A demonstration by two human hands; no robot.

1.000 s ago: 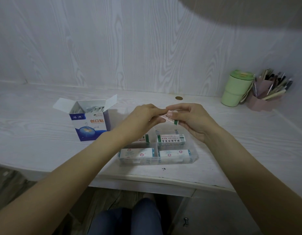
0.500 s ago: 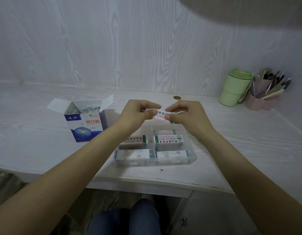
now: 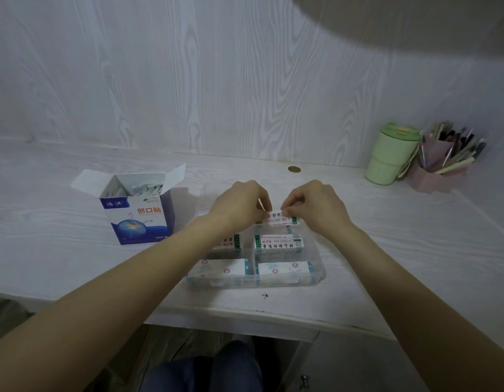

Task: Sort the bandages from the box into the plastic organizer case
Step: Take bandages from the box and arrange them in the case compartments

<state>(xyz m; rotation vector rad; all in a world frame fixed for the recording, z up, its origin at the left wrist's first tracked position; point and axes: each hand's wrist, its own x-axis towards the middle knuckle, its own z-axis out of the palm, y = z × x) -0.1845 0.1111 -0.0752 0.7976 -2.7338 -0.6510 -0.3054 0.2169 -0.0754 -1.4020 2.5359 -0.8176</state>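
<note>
**A:** Both of your hands are working over the far row of the clear plastic organizer case. Your left hand and your right hand are each pinching one end of a wrapped bandage, thumb against curled fingertips.

**B:** Where is that bandage sitting, exactly?

**A:** You are holding it flat, lengthwise across, right at the far right compartment. I cannot tell whether it is touching the bottom or hanging just above it.

**B:** And what else is lying in the case?

**A:** Four compartments are showing bandages. You are looking at one green-edged stack in the middle right slot and another one in the middle left, half hidden by your left forearm. Two paler stacks with pink marks are filling the near row, one on the left and one on the right.

**B:** And the box?

**A:** You are keeping the blue and white bandage box to the left of the case, near it but apart, standing upright on the white desk with its flaps open and more wrapped strips showing inside. Far to your right a green cup is standing just beside a pink pen holder, and a small round brown disc is lying near the wall
</note>
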